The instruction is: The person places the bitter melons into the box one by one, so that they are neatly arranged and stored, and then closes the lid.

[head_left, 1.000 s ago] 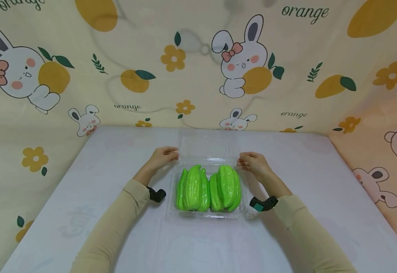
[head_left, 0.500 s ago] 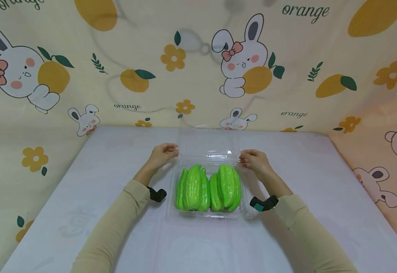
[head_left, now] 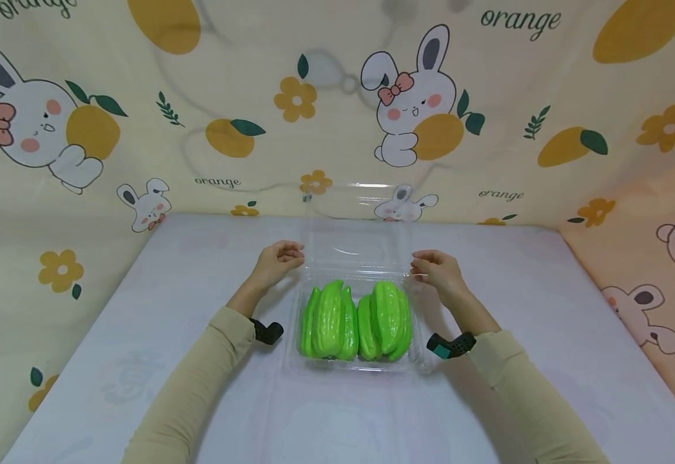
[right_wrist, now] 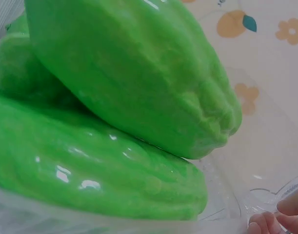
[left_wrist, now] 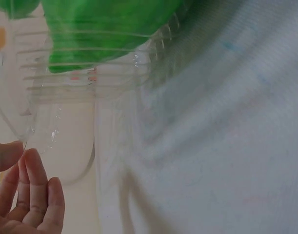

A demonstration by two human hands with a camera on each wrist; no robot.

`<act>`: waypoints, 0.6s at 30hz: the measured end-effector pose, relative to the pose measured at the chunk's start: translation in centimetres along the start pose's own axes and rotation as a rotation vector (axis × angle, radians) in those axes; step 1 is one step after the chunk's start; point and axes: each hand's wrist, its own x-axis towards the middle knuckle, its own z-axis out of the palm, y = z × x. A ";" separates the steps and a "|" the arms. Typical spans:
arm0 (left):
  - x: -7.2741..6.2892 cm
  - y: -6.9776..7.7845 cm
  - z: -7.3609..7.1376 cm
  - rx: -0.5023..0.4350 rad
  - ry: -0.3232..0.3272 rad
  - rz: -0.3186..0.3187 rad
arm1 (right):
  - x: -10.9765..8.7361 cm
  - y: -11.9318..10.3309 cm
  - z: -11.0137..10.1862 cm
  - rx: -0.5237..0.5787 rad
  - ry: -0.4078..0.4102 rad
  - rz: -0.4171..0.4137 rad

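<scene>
A clear plastic clamshell box (head_left: 353, 365) holds several glossy green, ridged, pepper-like vegetables (head_left: 330, 319), lying side by side in its base. Its hinged lid (head_left: 356, 243) stands raised at the far side, tilted up. My left hand (head_left: 278, 263) pinches the lid's left edge between thumb and fingertips, as the left wrist view also shows with the hand (left_wrist: 31, 195) at a thin clear edge. On the opposite side, my right hand (head_left: 437, 270) pinches the lid's right edge. In the right wrist view only some fingers (right_wrist: 291, 208) show at the lower right corner.
The box rests on a white-covered table (head_left: 209, 386). Behind it hangs a cream cloth backdrop (head_left: 337, 142) printed with rabbits and oranges, which also runs along both sides. A black wrist camera (head_left: 267, 332) sits on the left wrist and another camera (head_left: 452, 346) on the right.
The lid has swung upward from leaning low at the back, and its far edge now overlaps the backdrop. Both hands have risen slightly with it; the vegetables stay put.
</scene>
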 end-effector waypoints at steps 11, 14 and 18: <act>-0.1 -0.4 0.1 0.003 0.005 0.079 | 0.0 -0.1 -0.3 -0.109 0.071 -0.108; -0.2 -0.2 0.2 0.033 0.008 0.113 | 0.0 -0.2 -0.4 -0.147 0.093 -0.156; -0.4 -0.1 0.1 0.059 0.010 0.137 | -0.1 -0.3 -0.5 -0.158 0.116 -0.225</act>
